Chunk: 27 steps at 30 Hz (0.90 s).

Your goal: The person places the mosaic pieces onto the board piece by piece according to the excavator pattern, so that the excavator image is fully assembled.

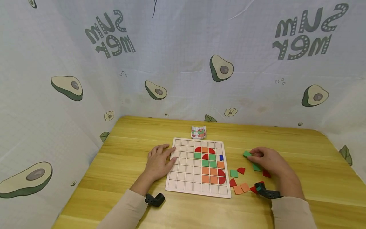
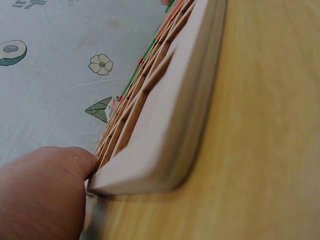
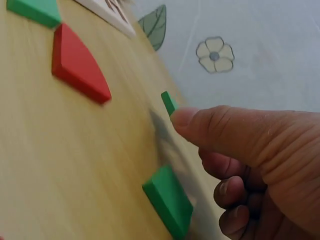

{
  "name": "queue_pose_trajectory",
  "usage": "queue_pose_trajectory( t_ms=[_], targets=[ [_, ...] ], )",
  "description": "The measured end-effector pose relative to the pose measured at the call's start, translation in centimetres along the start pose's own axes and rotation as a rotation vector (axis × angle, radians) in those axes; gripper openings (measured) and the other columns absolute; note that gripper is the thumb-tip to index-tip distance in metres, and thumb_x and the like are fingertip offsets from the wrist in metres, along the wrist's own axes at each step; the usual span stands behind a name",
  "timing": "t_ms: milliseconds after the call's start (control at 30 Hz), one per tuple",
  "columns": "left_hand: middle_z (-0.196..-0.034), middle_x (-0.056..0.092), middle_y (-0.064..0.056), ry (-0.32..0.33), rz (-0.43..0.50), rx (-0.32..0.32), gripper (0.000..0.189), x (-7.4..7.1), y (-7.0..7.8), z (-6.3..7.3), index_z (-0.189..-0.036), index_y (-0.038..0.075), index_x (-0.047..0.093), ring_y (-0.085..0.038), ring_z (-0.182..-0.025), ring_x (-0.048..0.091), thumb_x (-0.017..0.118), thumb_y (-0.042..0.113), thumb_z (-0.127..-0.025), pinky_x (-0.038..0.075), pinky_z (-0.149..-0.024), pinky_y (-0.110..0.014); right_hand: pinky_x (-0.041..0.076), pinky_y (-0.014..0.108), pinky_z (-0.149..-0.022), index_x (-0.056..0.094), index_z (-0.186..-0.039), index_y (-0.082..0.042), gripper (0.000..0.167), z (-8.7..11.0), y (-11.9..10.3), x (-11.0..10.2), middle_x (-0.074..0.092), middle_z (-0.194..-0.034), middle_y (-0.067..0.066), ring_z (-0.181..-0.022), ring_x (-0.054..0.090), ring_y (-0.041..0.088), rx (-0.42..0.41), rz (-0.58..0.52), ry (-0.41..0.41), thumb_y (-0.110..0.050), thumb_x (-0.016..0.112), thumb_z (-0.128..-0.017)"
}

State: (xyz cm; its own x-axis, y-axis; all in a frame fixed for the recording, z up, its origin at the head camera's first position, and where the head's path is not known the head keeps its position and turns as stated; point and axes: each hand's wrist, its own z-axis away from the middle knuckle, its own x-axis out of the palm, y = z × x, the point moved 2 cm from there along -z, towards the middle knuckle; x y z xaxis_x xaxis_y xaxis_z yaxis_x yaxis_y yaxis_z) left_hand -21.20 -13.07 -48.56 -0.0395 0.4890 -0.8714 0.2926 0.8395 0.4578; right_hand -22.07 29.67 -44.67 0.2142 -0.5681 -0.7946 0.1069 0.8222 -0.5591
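My right hand (image 1: 264, 159) pinches a green square tile (image 1: 247, 154) between thumb and fingers, to the right of the grid board. In the right wrist view the tile (image 3: 168, 102) pokes out past the thumb tip. Another green tile (image 3: 168, 202) lies on the table below that hand. At the board's left edge my left hand (image 1: 158, 161) rests with fingers spread, its thumb and index fingertip on the rim. The pale wooden grid board (image 1: 183, 171) holds red quarter-round, green and orange square tiles and a small blue piece (image 1: 221, 157) in its right half.
Loose tiles lie right of the board: a green square (image 1: 233, 173), a red quarter-round (image 1: 241, 170), two orange squares (image 1: 238, 190) and more red pieces. A small patterned card (image 1: 198, 132) stands behind the board. A printed curtain (image 1: 183, 63) hangs beyond the table.
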Motion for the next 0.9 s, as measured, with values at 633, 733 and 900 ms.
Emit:
queue_pose_trajectory(
  t_ms=[633,733,900],
  targets=[
    [-0.155,0.048,-0.011,-0.005,0.005,-0.005,0.046,0.1,-0.2,0.0,-0.146,0.026,0.059,-0.042,-0.144,0.036,0.057,0.04,-0.102,0.03,-0.112,-0.063,0.044,0.028,-0.057,0.068,-0.119,-0.01,0.033,0.0,-8.2,3.7,0.057,-0.088,0.004,-0.075,0.051,0.019,-0.177,0.002,-0.037,-0.032,0.074,-0.094],
    [-0.156,0.048,-0.011,-0.004,0.004,-0.004,0.046,0.1,-0.2,0.0,-0.145,0.025,0.059,-0.041,-0.144,0.036,0.057,0.04,-0.102,0.03,-0.112,-0.063,0.043,0.027,-0.058,0.069,-0.116,-0.011,0.029,0.1,-9.5,4.9,0.057,-0.085,0.003,-0.073,0.051,0.018,-0.238,-0.017,-0.064,-0.029,0.073,-0.095],
    [-0.156,0.048,-0.01,-0.002,0.003,-0.004,0.046,0.0,-0.1,0.0,-0.145,0.025,0.059,-0.041,-0.144,0.036,0.057,0.04,-0.102,0.03,-0.112,-0.063,0.042,0.025,-0.059,0.071,-0.112,-0.012,0.023,0.2,-11.2,7.0,0.057,-0.08,-0.001,-0.07,0.05,0.015,-0.326,-0.018,-0.105,-0.027,0.073,-0.095]
  ],
)
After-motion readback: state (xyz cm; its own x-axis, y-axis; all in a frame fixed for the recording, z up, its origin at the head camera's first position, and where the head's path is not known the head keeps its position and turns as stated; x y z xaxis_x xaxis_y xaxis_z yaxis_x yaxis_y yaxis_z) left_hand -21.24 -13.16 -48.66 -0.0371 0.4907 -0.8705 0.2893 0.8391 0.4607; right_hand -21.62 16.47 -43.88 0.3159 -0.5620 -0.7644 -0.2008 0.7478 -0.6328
